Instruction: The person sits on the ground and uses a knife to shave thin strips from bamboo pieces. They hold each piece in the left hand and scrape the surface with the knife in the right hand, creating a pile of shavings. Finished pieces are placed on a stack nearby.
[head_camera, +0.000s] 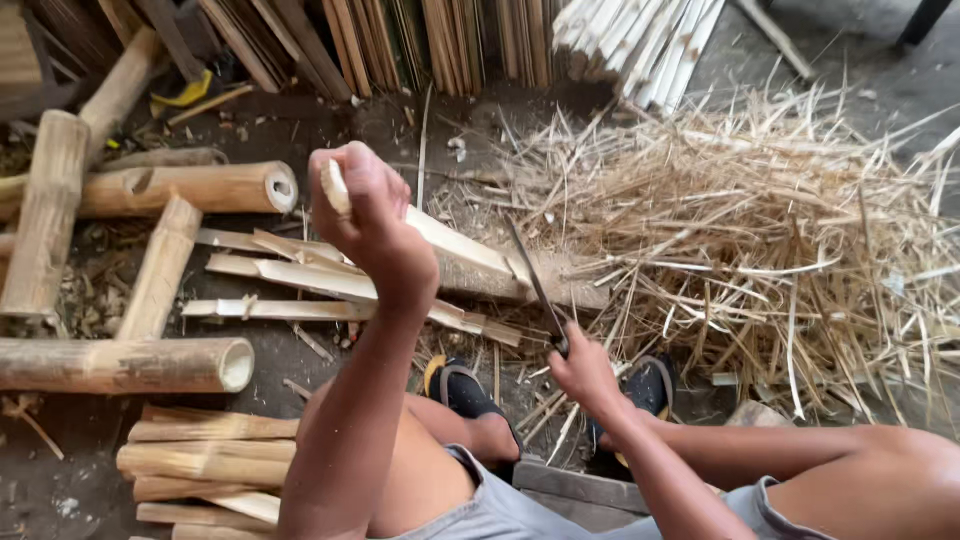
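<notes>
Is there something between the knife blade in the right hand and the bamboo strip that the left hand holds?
Nothing visible. The blade in the right hand rests against the bamboo strip gripped by the left hand.

The knife handle is hidden inside the right hand (583, 372). Below the left hand's (365, 205) grip, the bamboo strip (455, 243) is partly covered by the wrist.

Bamboo poles (150, 190), shavings pile (760, 210), stacked slats (400, 40)

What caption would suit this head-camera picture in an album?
Left hand grips a split bamboo strip, right hand holds a dark blade, amid bamboo poles and pale shavings.
</notes>
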